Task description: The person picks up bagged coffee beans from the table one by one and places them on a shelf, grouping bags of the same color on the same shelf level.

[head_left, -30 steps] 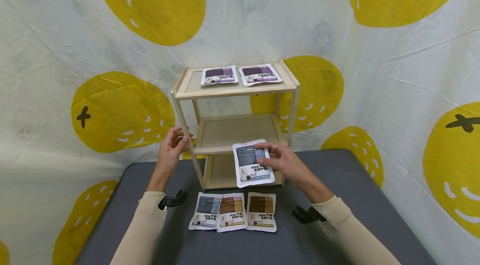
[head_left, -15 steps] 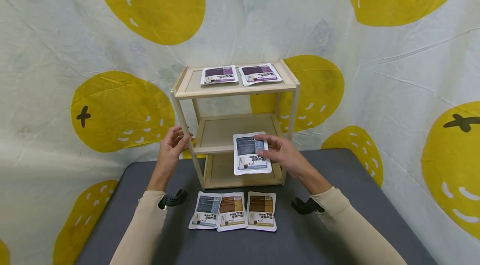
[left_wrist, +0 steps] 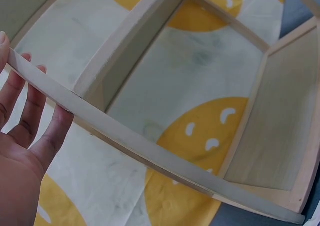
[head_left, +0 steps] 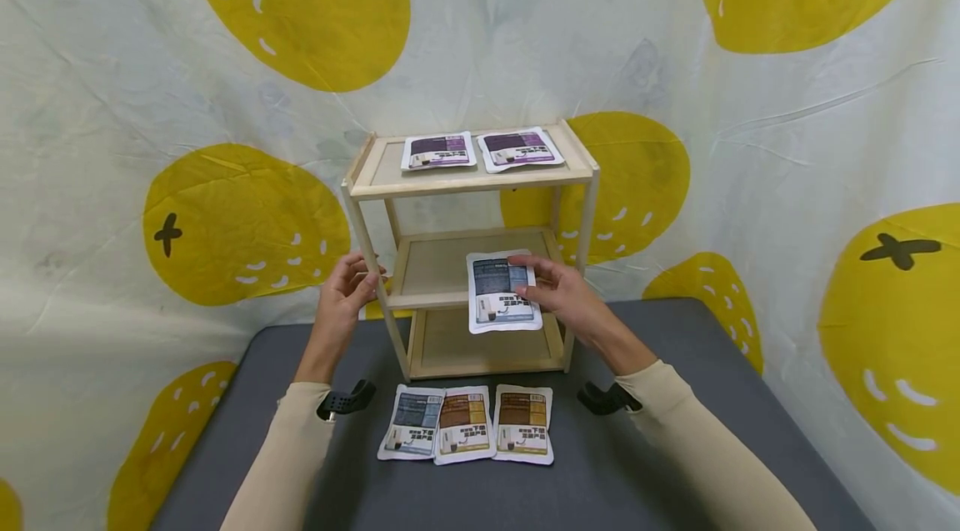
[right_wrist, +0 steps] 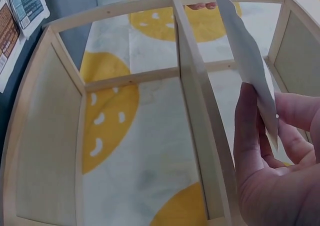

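Left hand (head_left: 347, 289) is wrapped loosely round the front-left post (head_left: 392, 331) of the little wooden rack (head_left: 472, 187), thumb one side and fingers the other, while the right hand (head_left: 558, 291) has a narrow pinch on the right edge of a blue-and-white pouch (head_left: 493, 291). That pouch is up in front of the middle shelf (head_left: 427, 260), face tipped toward the person, lower edge dipping past the front rail (head_left: 427, 300) in the head view. Can't tell if it's touching the wood. If it's headed for that shelf, I'd lift till the bottom clears the rail, then tilt it flat and slide it in, far edge first. With a one-sided hold, the free side could droop and snag, so keep it level and don't squeeze hard. Left hand's in a handy spot to steady the rack imo. The two purple pouches, left (head_left: 438, 152) and right (head_left: 521, 149), lie flat side by side up top, so I'd copy that spacing. Blue pouch (head_left: 412, 423) and brown ones (head_left: 463, 427) are on the worktop (head_left: 570, 506) out front, clear of the right arm.
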